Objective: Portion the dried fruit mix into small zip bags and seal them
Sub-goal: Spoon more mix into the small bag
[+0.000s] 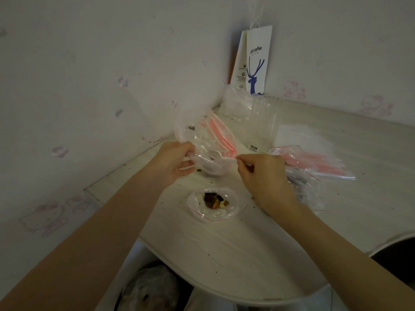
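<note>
On the pale wood-grain table [224,254], 1 small clear plastic zip bag [226,213] lies flat, holding dark and yellow dried fruit pieces [214,200]. Above and behind it, the left hand [173,162] curls its fingers round the mouth of a second clear zip bag with a red strip [206,135]. The right hand [262,173] pinches the handle of a white plastic spoon [216,157], whose bowl sits at that bag's mouth. A pile of empty red-strip bags [314,161] lies beside the right hand.
</note>
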